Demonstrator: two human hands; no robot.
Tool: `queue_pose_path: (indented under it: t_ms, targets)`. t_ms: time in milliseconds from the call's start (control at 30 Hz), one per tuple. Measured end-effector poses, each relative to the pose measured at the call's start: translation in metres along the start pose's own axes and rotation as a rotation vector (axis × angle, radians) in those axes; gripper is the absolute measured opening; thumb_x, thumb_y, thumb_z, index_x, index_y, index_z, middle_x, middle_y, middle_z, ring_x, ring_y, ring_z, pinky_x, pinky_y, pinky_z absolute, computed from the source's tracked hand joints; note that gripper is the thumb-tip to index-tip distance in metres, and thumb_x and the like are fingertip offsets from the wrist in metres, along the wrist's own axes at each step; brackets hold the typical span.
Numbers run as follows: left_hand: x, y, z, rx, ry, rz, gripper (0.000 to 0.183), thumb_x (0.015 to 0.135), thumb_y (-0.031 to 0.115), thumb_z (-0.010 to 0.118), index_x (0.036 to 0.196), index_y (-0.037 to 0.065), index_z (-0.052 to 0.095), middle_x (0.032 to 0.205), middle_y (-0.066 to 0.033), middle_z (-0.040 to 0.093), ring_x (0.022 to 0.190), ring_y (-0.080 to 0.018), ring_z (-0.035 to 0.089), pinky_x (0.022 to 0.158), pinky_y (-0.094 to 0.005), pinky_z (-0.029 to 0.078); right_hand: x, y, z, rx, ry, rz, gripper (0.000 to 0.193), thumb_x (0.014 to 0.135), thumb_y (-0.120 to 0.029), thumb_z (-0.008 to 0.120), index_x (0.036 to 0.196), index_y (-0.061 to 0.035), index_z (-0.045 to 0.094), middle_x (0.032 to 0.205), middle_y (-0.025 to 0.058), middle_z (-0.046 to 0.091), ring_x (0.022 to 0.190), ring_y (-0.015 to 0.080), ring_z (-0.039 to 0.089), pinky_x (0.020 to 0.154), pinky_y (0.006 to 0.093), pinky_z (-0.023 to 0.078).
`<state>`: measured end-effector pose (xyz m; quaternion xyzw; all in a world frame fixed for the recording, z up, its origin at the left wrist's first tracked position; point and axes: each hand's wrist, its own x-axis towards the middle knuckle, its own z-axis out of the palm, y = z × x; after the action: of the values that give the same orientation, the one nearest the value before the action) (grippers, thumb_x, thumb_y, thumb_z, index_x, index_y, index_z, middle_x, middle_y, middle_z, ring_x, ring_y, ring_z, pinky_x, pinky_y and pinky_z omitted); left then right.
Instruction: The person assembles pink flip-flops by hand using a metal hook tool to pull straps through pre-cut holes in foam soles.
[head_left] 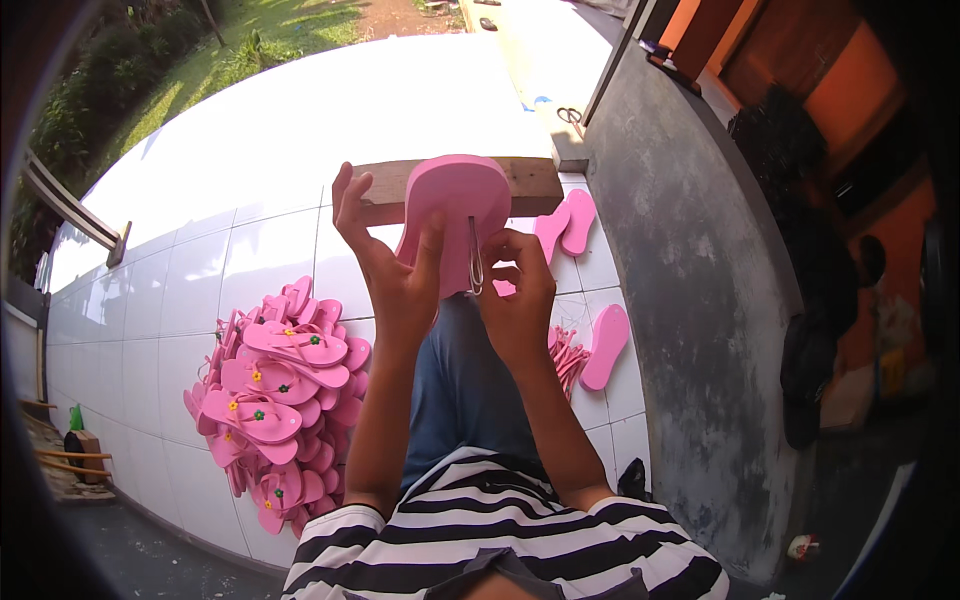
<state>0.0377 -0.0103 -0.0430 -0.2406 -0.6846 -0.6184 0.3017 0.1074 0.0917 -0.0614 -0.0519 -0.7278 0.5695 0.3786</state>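
Note:
A pink flip-flop sole point(455, 190) is held up in front of me, over my knees. My left hand point(392, 262) grips its left edge, with the thumb on the near face and the other fingers partly raised or hidden behind. My right hand point(522, 290) pinches a thin bent metal wire tool point(473, 240) at its lower end. The tool's tip touches the sole near its middle; whether it passes through cannot be seen. Behind the sole lies a wooden beam point(535, 186).
At left on the white tiles is a heap of pink flip-flops point(290, 345) with small flower ornaments. To the right lie loose pink soles point(606, 345) and a bundle of pink straps point(568, 358). Scissors point(570, 118) rest on a ledge beside the grey wall point(690, 300).

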Motion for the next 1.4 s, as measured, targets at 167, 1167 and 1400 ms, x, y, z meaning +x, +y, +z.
queue_pose_path:
  t_ms: [167, 1167, 1400]
  targets:
    - [-0.066, -0.026, -0.041, 0.025, -0.019, -0.121, 0.024, 0.094, 0.005, 0.054, 0.117, 0.002, 0.049, 0.126, -0.0146, 0.052, 0.119, -0.0225, 0.05, 0.096, -0.0389, 0.042, -0.052, 0.023, -0.001, -0.045, -0.173, 0.141, 0.031, 0.088, -0.014, 0.07, 0.111, -0.0009, 0.055, 0.1, 0.0102, 0.061, 0.085, 0.0179, 0.064, 0.072, 0.0302, 0.054]
    - [-0.13, 0.007, -0.004, 0.287, -0.229, 0.138, 0.016, 0.069, 0.003, 0.076, 0.082, 0.006, 0.066, 0.085, -0.0039, 0.065, 0.071, -0.0236, 0.059, 0.058, -0.0342, 0.047, -0.072, -0.023, -0.013, 0.324, 0.11, 0.226, 0.018, 0.093, -0.011, 0.068, 0.099, -0.0025, 0.053, 0.092, 0.0008, 0.055, 0.08, 0.0065, 0.05, 0.073, 0.0211, 0.042]
    - [-0.123, 0.01, -0.014, 0.203, -0.079, 0.12, 0.025, 0.066, -0.004, 0.077, 0.088, 0.003, 0.068, 0.087, -0.008, 0.066, 0.068, -0.0248, 0.059, 0.058, -0.0344, 0.047, -0.083, -0.005, -0.012, 0.045, 0.099, 0.237, 0.019, 0.091, -0.017, 0.07, 0.097, -0.0012, 0.061, 0.086, 0.0066, 0.064, 0.075, 0.013, 0.06, 0.068, 0.0273, 0.047]
